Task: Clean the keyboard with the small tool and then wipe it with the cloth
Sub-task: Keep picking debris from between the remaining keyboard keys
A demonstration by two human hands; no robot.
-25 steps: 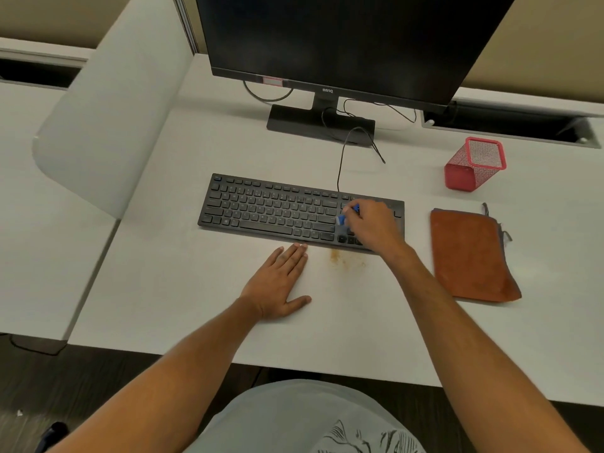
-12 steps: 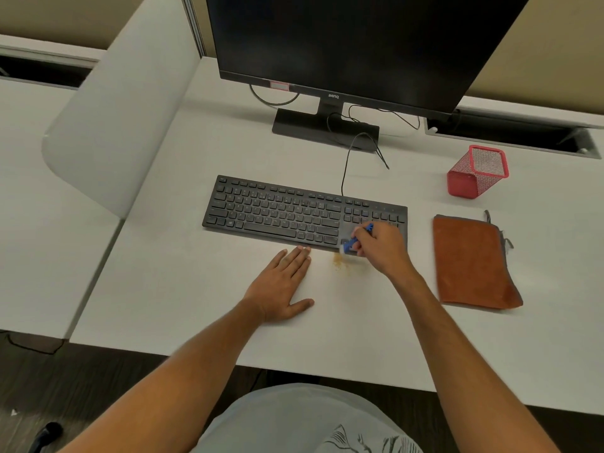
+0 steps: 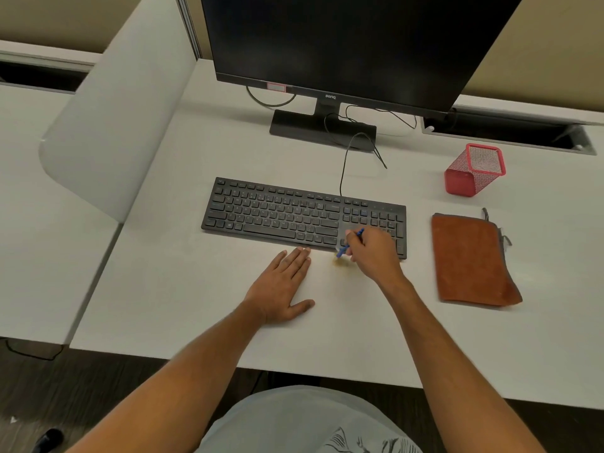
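A black keyboard (image 3: 281,214) lies across the middle of the white desk (image 3: 163,289). My right hand (image 3: 372,253) grips a small blue tool (image 3: 349,243) at the keyboard's front edge, near its right end. The tool's lower tip points down at a small patch of yellowish crumbs (image 3: 340,262) on the desk just in front of the keyboard. My left hand (image 3: 281,289) rests flat on the desk, fingers straight, fingertips close to the keyboard's front edge. A brown cloth (image 3: 470,259) lies flat to the right of the keyboard.
A black monitor (image 3: 353,44) stands behind the keyboard, its cables trailing down to the desk. A red mesh pen holder (image 3: 474,170) sits at the back right. A pale curved divider panel (image 3: 111,125) rises on the left. A cable slot (image 3: 506,130) opens at the back right.
My right hand has swept the blue tool from the keys toward me, down to the keyboard's front edge. The left hand has stayed flat on the desk.
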